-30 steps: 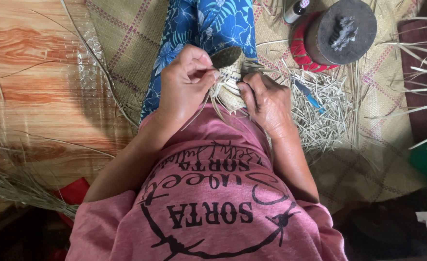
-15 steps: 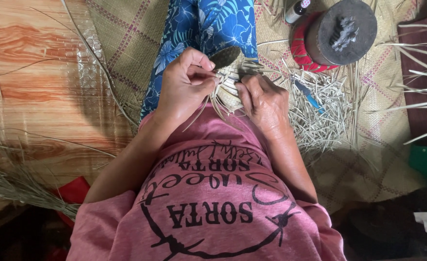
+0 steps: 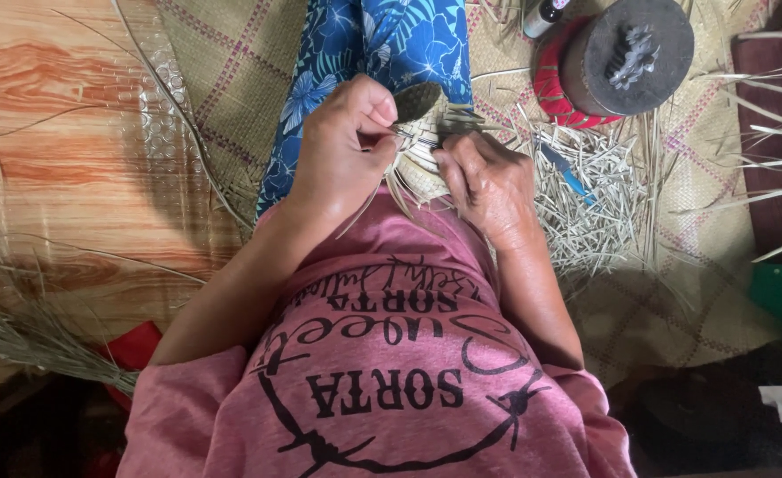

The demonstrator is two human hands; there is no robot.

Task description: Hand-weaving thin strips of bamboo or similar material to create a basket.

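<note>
Both my hands work a small woven straw piece [image 3: 424, 142] held over my lap, just below my leg in blue flowered cloth [image 3: 369, 49]. My left hand [image 3: 347, 150] pinches a thin straw strand at the piece's left edge, thumb against forefinger. My right hand [image 3: 488, 186] grips the piece's right side, fingers curled over the weave. Loose strand ends hang from the piece toward my pink shirt [image 3: 382, 372]. Much of the woven piece is hidden by my fingers.
A round black-topped object on a red base [image 3: 626, 57] stands at the upper right, a small bottle [image 3: 541, 13] beside it. Cut straw bits [image 3: 595, 217] and a blue tool [image 3: 568, 173] lie on the woven mat [image 3: 232, 80]. A grass bundle [image 3: 28, 341] lies on the wood-patterned floor [image 3: 63, 133].
My left hand has shifted slightly while pinching the strand. My right hand stays on the woven piece; nothing else moved.
</note>
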